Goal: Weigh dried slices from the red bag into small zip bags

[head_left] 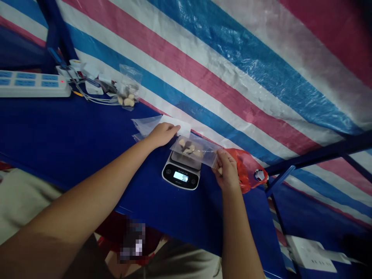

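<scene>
Clear bag [194, 149] of pale chunks sits on a digital scale [181, 170] — right hand [227, 168] fingers pinch its edge; left hand [162, 134] lies open, fingers flat on white paper [178, 124].

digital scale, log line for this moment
left hand: on white paper slip | right hand: holding clear bag of pale chunks | over digital scale

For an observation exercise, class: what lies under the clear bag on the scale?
The scale's weighing plate lies under the clear bag, partly visible through the plastic. The pale lumps inside the bag cover part of the plate, so that part cannot be seen. The right hand grips the bag's end.
</scene>
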`<action>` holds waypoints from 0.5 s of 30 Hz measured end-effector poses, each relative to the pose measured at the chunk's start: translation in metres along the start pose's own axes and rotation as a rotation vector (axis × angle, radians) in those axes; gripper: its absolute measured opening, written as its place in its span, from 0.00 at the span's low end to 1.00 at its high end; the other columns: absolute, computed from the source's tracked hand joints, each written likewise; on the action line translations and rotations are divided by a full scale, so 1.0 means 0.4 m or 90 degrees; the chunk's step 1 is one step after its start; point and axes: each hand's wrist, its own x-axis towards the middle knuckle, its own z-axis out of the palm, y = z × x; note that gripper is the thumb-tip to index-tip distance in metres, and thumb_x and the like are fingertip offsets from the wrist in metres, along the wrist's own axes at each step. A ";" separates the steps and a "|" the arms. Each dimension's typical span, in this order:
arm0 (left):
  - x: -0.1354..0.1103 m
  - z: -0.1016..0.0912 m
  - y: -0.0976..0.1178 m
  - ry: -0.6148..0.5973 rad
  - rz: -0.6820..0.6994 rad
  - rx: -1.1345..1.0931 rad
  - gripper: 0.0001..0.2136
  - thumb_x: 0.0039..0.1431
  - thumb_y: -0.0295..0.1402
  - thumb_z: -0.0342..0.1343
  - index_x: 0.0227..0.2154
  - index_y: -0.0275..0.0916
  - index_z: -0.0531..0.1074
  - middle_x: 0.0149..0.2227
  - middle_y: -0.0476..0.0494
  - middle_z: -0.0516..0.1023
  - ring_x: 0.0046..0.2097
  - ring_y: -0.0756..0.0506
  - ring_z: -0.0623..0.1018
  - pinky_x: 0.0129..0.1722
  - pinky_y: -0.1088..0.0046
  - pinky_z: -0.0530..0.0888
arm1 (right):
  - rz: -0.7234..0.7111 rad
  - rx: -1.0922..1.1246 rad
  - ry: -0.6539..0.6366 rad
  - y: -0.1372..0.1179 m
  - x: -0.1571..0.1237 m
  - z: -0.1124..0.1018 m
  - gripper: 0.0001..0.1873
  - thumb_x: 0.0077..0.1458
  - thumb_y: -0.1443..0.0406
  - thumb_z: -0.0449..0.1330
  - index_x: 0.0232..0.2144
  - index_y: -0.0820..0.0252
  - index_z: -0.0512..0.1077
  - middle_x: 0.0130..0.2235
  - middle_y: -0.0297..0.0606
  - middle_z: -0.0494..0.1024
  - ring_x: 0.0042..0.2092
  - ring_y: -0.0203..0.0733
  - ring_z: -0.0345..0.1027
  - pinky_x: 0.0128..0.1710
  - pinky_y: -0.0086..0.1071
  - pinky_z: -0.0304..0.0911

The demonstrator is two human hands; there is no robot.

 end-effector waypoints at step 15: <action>0.015 -0.004 -0.015 0.144 -0.003 -0.094 0.20 0.61 0.44 0.49 0.19 0.39 0.71 0.18 0.49 0.68 0.26 0.47 0.70 0.31 0.68 0.64 | -0.048 0.072 -0.012 -0.024 -0.013 -0.007 0.27 0.52 0.52 0.71 0.19 0.56 0.58 0.17 0.21 0.55 0.16 0.25 0.44 0.12 0.21 0.45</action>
